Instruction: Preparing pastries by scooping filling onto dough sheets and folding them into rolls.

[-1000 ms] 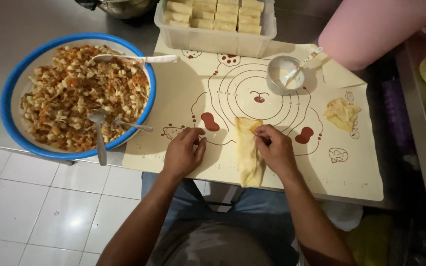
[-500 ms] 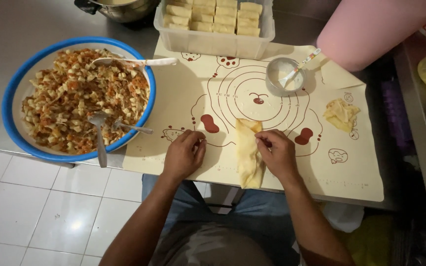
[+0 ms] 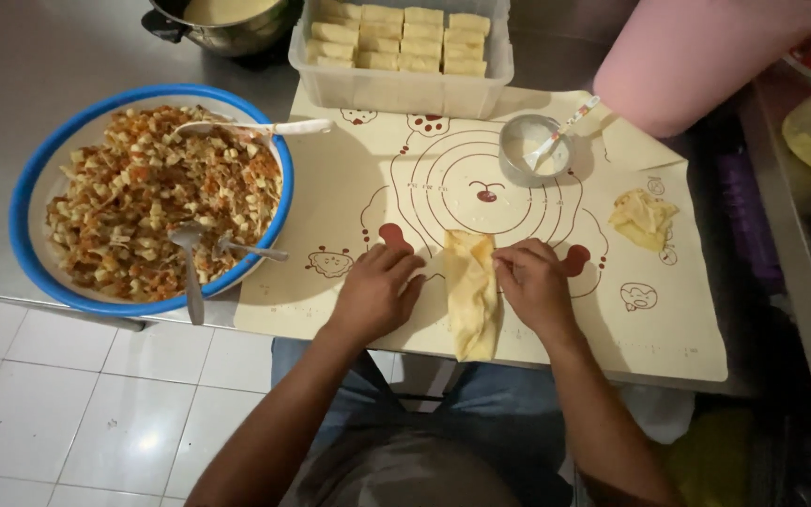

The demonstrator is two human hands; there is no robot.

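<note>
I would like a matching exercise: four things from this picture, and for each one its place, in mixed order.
Things:
1. wrapper
2. small bowl
3. fork
4. clear tub

Places:
A. in the blue-rimmed dish of filling
B. between the left hand and right hand
C. at the mat's far edge, full of rolls
D. on the mat, with a spoon in it

Pairs: 1-B, 2-D, 3-A, 4-C
</note>
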